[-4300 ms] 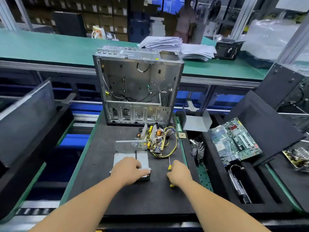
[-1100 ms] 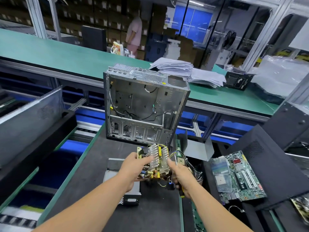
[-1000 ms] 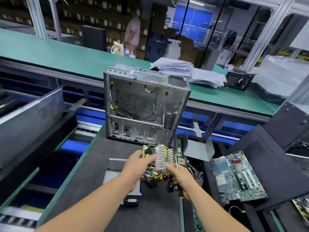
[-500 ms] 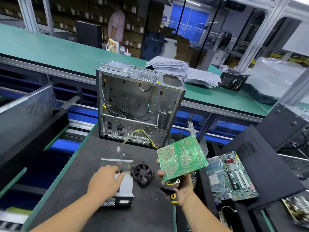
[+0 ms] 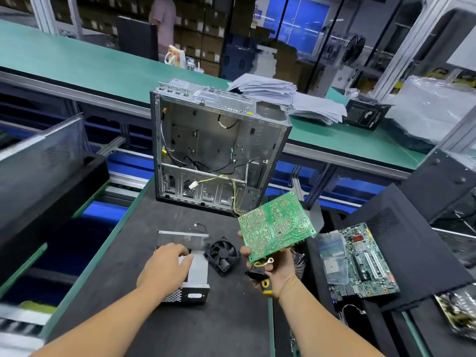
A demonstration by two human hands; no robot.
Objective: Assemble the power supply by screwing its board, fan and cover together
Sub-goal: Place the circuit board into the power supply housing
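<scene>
Desktop computer chassis, open-sided and upright, stands at the far end of a dark work mat, with yellow and black wires trailing from it toward the board. Compared with half a second earlier, little has changed: the right hand has kept the green power supply board raised, solder side toward the camera and tilted, fingers curled around its lower edge, a yellow-handled screwdriver tucked in the same grip. The left hand has stayed low over the metal power supply housing, which lies on the mat; its fingers rest spread and relaxed on the housing's top, holding nothing. A small black fan lies on the mat just beside the housing, between it and the right hand, in the same spot as before. To the right, a green motherboard lies on black foam, partly hidden behind the raised board. Stacked papers sit on the green bench behind the chassis.
</scene>
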